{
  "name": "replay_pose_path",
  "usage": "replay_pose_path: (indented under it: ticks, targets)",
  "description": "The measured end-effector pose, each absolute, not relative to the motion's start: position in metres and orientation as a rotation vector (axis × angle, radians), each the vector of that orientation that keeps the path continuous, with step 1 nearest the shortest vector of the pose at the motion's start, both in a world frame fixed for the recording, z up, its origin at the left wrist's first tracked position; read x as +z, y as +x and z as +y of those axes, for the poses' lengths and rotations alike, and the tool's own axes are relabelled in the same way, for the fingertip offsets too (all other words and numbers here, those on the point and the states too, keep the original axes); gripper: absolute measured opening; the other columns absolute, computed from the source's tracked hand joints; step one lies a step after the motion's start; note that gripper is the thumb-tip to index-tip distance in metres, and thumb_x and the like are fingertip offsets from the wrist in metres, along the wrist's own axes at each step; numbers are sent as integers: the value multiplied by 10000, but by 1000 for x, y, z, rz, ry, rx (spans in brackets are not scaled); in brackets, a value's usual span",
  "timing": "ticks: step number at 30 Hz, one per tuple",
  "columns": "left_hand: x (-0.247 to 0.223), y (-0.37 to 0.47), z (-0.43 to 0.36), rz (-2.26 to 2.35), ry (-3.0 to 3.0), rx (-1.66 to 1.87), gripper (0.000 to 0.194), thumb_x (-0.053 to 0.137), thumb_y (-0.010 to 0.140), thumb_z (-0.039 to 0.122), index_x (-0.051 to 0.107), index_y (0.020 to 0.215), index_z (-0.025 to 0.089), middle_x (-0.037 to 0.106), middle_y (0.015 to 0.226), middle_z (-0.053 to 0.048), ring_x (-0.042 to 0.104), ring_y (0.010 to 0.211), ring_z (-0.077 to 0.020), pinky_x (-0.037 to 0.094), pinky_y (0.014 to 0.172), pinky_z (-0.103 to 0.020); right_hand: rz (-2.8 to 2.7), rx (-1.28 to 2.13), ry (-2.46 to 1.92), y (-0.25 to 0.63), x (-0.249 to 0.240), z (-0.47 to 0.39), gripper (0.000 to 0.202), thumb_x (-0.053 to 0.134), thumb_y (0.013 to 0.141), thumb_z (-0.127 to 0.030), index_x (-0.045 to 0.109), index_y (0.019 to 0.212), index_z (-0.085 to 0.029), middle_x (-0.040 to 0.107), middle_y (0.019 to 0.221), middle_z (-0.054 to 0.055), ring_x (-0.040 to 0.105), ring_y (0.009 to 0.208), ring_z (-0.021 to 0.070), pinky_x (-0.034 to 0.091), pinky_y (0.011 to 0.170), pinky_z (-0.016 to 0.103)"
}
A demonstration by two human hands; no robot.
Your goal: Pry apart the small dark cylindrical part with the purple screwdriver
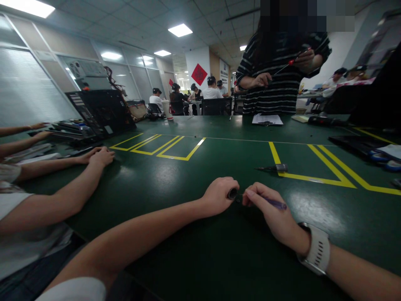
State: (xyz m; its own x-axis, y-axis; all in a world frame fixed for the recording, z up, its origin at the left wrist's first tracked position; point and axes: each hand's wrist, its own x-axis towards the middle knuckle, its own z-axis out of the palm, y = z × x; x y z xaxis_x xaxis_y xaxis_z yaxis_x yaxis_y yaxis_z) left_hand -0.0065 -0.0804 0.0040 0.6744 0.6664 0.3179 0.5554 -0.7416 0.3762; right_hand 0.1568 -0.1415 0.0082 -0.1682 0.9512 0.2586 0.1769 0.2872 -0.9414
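My left hand [220, 195] is wrapped round a dark, round-ended cylinder [232, 193], whose hollow-looking end faces my other hand. Close beside it on the right, my right hand [267, 209] pinches a slim purple pen-like tool [275, 203], its back end pointing right. The tool's tip is too small to make out. A tiny dark ring-like part [237, 200] lies on the green table [175, 259] between the two hands. Farther off, a dark tool with a thin pointed shaft [281, 168] rests across a yellow tape line.
Yellow tape outlines [316, 180] mark the table. Another person's hands [102, 156] rest at the left, near a black computer case [103, 110]. Across the table a person in a striped top [272, 90] holds a red-handled screwdriver [291, 62] above white paper [267, 119].
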Motion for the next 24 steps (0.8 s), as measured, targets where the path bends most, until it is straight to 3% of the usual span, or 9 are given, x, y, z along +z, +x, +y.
replay_pose_path:
  ticks: [5,10,14,20,24]
  targets:
    - [4,-8,-79,920,2548,689,59,502,738,105,514,707,153,527,713,2,492,682,-120,382,626,-236,-1187,1353,-943,157,9,-133,226,573,775,-351,551,628,-180,588,635,18,522,621,151,406,612,299]
    - [3,-7,-78,946,2448,725,54,518,723,105,511,698,152,519,695,15,487,665,-109,382,612,-224,-1048,1471,-922,155,11,-133,216,612,737,-352,549,627,-176,589,637,23,519,603,144,400,587,287]
    - [3,-7,-78,971,2417,728,56,528,717,109,507,692,155,519,690,19,489,670,-110,384,616,-227,-1120,1386,-931,157,8,-134,213,577,775,-363,557,661,-185,594,666,22,532,630,153,415,609,301]
    - [3,-6,-77,1048,2462,734,60,530,714,109,509,684,157,506,681,20,481,664,-115,366,602,-235,-1545,962,-1112,157,11,-144,259,488,848,-381,577,695,-192,573,689,16,531,674,166,414,622,304]
    - [3,-6,-79,1043,2515,732,52,520,725,110,518,701,156,505,693,16,481,660,-115,352,590,-236,-1577,988,-1124,156,11,-144,265,495,843,-379,577,678,-188,574,686,13,531,671,164,406,625,303]
